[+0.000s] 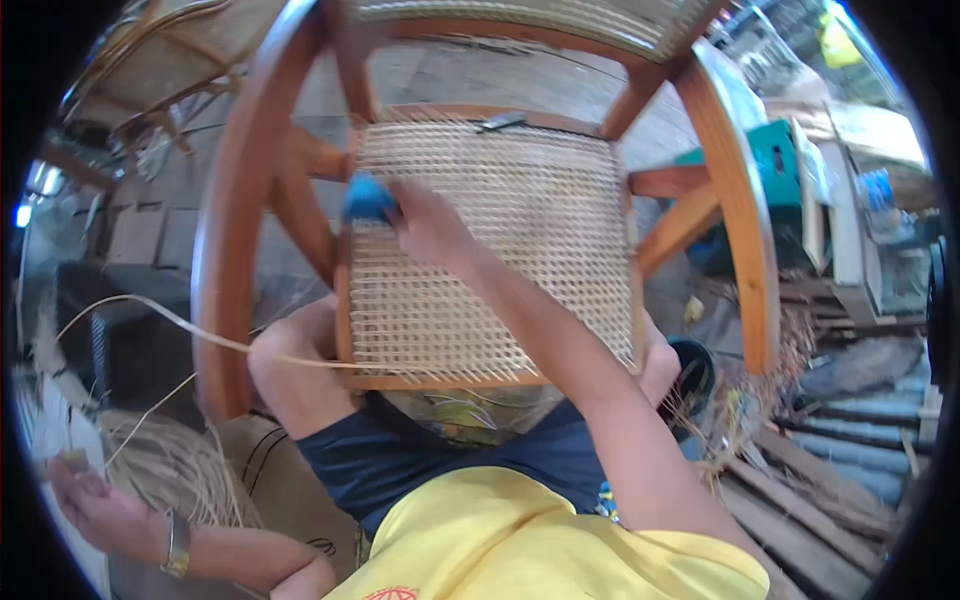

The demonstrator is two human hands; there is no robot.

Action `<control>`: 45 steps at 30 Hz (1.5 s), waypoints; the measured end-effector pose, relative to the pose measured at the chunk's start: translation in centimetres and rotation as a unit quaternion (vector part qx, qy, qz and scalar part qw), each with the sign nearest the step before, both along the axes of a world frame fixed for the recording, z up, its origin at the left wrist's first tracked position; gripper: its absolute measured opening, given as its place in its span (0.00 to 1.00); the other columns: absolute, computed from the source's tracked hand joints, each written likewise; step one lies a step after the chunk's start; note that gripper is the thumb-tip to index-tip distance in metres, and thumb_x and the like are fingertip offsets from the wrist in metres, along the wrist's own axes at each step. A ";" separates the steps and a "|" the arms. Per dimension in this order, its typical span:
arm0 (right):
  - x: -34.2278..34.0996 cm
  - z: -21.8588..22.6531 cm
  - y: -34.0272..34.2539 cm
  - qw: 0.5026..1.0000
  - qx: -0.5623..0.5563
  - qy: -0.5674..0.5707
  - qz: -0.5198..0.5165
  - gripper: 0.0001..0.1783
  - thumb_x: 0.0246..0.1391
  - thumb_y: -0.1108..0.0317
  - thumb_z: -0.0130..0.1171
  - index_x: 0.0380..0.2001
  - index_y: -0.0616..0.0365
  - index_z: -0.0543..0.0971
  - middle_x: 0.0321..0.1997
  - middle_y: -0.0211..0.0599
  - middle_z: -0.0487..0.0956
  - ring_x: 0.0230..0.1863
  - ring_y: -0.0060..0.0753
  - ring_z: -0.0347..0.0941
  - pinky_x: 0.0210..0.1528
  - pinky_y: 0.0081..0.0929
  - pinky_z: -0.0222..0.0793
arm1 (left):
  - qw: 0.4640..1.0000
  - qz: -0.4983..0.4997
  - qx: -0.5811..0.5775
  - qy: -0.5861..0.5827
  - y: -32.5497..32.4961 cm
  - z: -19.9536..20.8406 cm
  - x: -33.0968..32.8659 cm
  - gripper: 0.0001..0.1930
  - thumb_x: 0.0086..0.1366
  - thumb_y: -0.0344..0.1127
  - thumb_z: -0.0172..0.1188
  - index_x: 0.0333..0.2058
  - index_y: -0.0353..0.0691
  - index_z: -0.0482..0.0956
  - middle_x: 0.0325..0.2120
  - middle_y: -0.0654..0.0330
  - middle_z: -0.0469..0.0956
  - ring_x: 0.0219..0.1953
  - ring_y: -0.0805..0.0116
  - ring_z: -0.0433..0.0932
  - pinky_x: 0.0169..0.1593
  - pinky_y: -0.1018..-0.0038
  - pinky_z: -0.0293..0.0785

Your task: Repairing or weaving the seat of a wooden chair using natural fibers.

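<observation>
My right hand (430,222) reaches across the woven cane seat (500,260) of a wooden chair. It is closed on a blue object (369,198), too smeared by motion to name, at the seat's left edge. At the lower left my left hand (88,500) is held out away from the chair, its fingers curled; a small brownish piece shows at the fingertips, too unclear to name. A thin cane strand (150,412) runs down close to these fingers. Another pale strand (190,325) loops out leftward from the seat's front. A small grey tool (502,121) lies at the seat's back edge.
The chair's wooden arms (752,250) rise on both sides, with a cane backrest (540,15) at the far end. A coil of cane (180,470) lies at lower left. Wooden boards (800,520) and a green crate (765,160) stand on the right. Another chair (190,65) is far left.
</observation>
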State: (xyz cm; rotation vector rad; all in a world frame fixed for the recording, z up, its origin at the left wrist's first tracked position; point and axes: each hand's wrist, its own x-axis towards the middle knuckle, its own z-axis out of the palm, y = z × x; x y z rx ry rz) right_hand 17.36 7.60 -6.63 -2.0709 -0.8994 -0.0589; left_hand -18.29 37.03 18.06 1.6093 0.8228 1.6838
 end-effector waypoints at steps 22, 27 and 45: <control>3.9 3.7 -23.1 0.940 -0.326 0.008 -0.098 0.24 0.44 0.77 0.60 0.48 0.56 0.71 0.49 0.48 0.78 0.53 0.53 0.74 0.53 0.42 0.72 | 0.987 -0.138 -0.076 0.032 -8.4 -5.0 2.9 0.13 0.67 0.35 0.66 0.44 0.32 0.78 0.34 0.62 0.81 0.26 0.84 0.63 0.29 0.86 0.58; -7.3 3.7 -29.4 0.945 -0.310 -0.054 -0.093 0.20 0.43 0.82 0.60 0.40 0.50 0.73 0.38 0.39 0.75 0.46 0.50 0.75 0.46 0.47 0.70 | 0.982 -0.165 -0.083 0.032 -8.9 -5.7 4.3 0.12 0.67 0.35 0.66 0.42 0.33 0.78 0.35 0.62 0.81 0.26 0.84 0.63 0.30 0.85 0.58; -21.2 4.6 -25.8 0.985 0.063 -0.019 -0.160 0.23 0.41 0.75 0.62 0.46 0.54 0.76 0.41 0.43 0.78 0.45 0.50 0.75 0.48 0.43 0.71 | 0.927 -0.363 -0.052 0.085 -13.6 -5.3 6.9 0.09 0.71 0.34 0.61 0.44 0.34 0.78 0.41 0.60 0.83 0.28 0.85 0.65 0.31 0.85 0.58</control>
